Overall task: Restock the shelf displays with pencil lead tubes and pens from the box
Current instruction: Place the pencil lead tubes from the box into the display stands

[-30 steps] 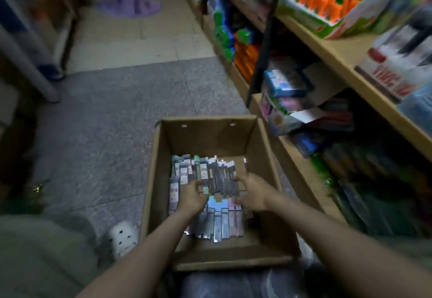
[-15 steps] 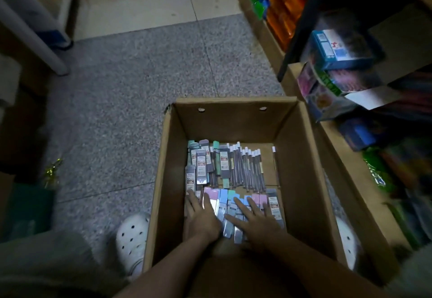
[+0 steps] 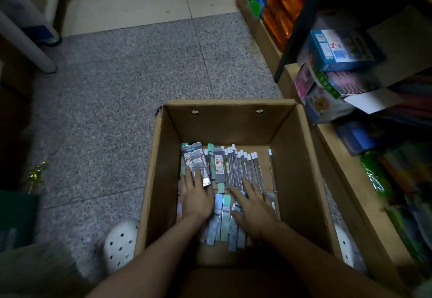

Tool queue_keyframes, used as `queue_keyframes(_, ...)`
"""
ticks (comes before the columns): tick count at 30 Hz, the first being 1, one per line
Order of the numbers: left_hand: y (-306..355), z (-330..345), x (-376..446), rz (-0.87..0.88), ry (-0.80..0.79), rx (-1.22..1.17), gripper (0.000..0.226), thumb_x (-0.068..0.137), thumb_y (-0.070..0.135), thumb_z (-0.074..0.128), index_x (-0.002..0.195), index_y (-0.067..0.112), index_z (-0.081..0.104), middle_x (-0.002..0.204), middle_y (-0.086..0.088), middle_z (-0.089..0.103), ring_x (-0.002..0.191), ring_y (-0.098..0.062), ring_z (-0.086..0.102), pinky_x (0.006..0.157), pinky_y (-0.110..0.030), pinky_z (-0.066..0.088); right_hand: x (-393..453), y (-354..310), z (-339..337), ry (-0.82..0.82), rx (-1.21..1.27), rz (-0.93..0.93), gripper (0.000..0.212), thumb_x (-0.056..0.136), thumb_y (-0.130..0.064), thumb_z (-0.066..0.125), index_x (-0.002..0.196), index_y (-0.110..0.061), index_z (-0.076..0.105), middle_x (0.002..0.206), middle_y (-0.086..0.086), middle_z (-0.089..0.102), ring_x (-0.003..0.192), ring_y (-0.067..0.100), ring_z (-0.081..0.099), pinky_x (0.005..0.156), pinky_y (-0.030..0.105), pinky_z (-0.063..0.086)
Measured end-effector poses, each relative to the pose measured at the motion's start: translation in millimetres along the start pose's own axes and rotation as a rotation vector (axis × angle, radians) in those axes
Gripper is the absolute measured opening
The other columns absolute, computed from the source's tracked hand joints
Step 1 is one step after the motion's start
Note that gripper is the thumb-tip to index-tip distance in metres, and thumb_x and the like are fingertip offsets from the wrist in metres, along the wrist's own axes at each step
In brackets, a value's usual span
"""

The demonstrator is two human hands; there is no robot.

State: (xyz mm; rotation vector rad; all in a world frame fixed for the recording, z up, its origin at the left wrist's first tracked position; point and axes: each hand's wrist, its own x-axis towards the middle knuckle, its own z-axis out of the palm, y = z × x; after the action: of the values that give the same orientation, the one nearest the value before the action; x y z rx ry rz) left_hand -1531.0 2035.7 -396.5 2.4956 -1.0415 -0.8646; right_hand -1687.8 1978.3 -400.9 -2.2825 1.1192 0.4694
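An open cardboard box stands on the floor in front of me. Its bottom holds flat pencil lead tubes in grey, teal and pale blue, and a row of thin pens with white caps. My left hand lies flat on the tubes at the left, fingers straight. My right hand lies flat on the pastel tubes at the right, fingers spread. Neither hand grips anything.
Wooden shelves run along the right, stocked with a blue carton, pink packs and orange and green packets. Grey speckled floor lies to the left. My white perforated shoe sits beside the box.
The view has tilted down toward the box. Both hands have slid a little further forward over the tubes, staying flat.
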Motion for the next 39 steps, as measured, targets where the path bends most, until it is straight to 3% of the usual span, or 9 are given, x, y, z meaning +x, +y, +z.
queue_keyframes(10, -6, 29, 10, 0.094, 0.033, 0.197, 0.068, 0.101, 0.036, 0.036, 0.155, 0.025, -0.004, 0.163, 0.0, -0.011, 0.149, -0.023, -0.012, 0.121, -0.043, 0.001, 78, -16, -18, -0.044, -0.167, -0.16, 0.067, 0.103, -0.044, 0.032, 0.155, -0.029, -0.007, 0.162, -0.007, -0.017, 0.149, 0.024, -0.015, 0.118, 0.057, -0.004)
queue_keyframes(16, 1, 38, 19, 0.18, 0.04, 0.201, 0.065, 0.099, 0.033, 0.041, 0.155, 0.03, 0.007, 0.163, 0.005, 0.001, 0.149, -0.023, -0.009, 0.121, -0.046, 0.006, 73, -2, -8, 0.003, -0.283, -0.089, 0.069, 0.102, -0.052, 0.026, 0.156, -0.023, -0.005, 0.163, -0.006, -0.013, 0.15, 0.023, -0.014, 0.117, 0.058, -0.004)
queue_keyframes(18, 4, 41, 20, 0.223, 0.023, 0.175, 0.064, 0.097, 0.03, 0.043, 0.154, 0.031, 0.014, 0.163, 0.006, 0.002, 0.15, -0.024, -0.008, 0.12, -0.047, 0.01, 68, 4, -9, 0.033, -0.288, -0.028, 0.069, 0.101, -0.053, 0.028, 0.156, -0.023, 0.001, 0.164, -0.006, -0.008, 0.151, 0.024, -0.01, 0.116, 0.059, -0.003)
queue_keyframes(21, 6, 44, 19, 0.266, 0.02, 0.121, 0.063, 0.095, 0.024, 0.046, 0.153, 0.029, 0.021, 0.163, 0.005, 0.008, 0.15, -0.024, -0.002, 0.12, -0.044, 0.014, 62, 8, -16, 0.165, -0.247, 0.057, 0.058, 0.098, -0.047, 0.038, 0.15, -0.024, 0.029, 0.161, -0.003, 0.018, 0.149, 0.023, 0.013, 0.117, 0.053, 0.009)
queue_keyframes(24, 4, 43, 17, 0.301, 0.05, 0.112, 0.057, 0.095, 0.025, 0.048, 0.15, 0.026, 0.033, 0.161, 0.002, 0.02, 0.149, -0.025, 0.009, 0.12, -0.042, 0.016, 69, 5, -30, 0.277, -0.118, 0.08, 0.042, 0.099, -0.036, 0.04, 0.138, -0.023, 0.047, 0.146, 0.0, 0.04, 0.135, 0.022, 0.035, 0.109, 0.043, 0.029)
queue_keyframes(28, 6, 32, 32, 0.262, 0.158, 0.004, 0.045, 0.095, 0.022, 0.05, 0.14, 0.023, 0.047, 0.156, -0.002, 0.029, 0.145, -0.024, 0.018, 0.116, -0.044, 0.024, 94, -5, -49, 0.277, 0.104, 0.102, 0.039, 0.1, -0.026, 0.044, 0.138, -0.018, 0.05, 0.137, 0.008, 0.046, 0.126, 0.025, 0.043, 0.105, 0.037, 0.037)
queue_keyframes(31, 8, 27, 49, 0.278, 0.091, 0.046, 0.053, 0.097, 0.028, 0.047, 0.148, 0.025, 0.035, 0.162, 0.001, 0.017, 0.149, -0.022, 0.005, 0.12, -0.042, 0.015, 110, -14, -54, 0.21, 0.194, 0.068, 0.039, 0.102, -0.026, 0.043, 0.137, -0.01, 0.051, 0.136, 0.015, 0.049, 0.125, 0.031, 0.046, 0.105, 0.038, 0.038)
queue_keyframes(34, 6, 33, 53, 0.268, -0.003, 0.157, 0.062, 0.098, 0.04, 0.041, 0.154, 0.028, 0.018, 0.163, 0.005, 0.002, 0.149, -0.018, -0.01, 0.121, -0.045, 0.006, 127, -22, -54, 0.217, 0.306, 0.159, 0.039, 0.103, -0.03, 0.039, 0.118, -0.005, 0.064, 0.12, 0.017, 0.062, 0.109, 0.032, 0.058, 0.093, 0.038, 0.047)
queue_keyframes(39, 0, 48, 29, 0.282, -0.025, 0.201, 0.064, 0.097, 0.039, 0.044, 0.153, 0.03, 0.015, 0.163, 0.007, 0.0, 0.149, -0.019, -0.012, 0.118, -0.044, -0.004, 144, -40, -50, 0.25, 0.559, 0.342, 0.031, 0.098, -0.035, 0.053, 0.114, -0.015, 0.07, 0.106, 0.01, 0.072, 0.1, 0.028, 0.065, 0.087, 0.035, 0.053)
